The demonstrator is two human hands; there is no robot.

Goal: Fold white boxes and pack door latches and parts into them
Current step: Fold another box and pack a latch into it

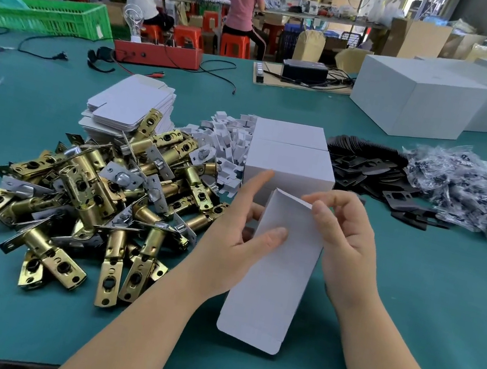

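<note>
Half-folded white box (275,274) is held up over the green table (408,311), near the front edge: left hand (237,248) grips its side w/ thumb on the face, right hand (344,234) pinches the top flap. Can't see inside it. Closed white boxes (289,156) sit just behind, brass latches (96,200) piled loose to the left, flat box blanks (128,108) stacked beyond.

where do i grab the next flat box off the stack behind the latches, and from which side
Pinch the top blank of the flat box stack at its rounded near corner, coming from the right: that edge overhangs the blanks beneath. The brass latch pile leans on the stack's near side, so a front approach is blocked.
</note>
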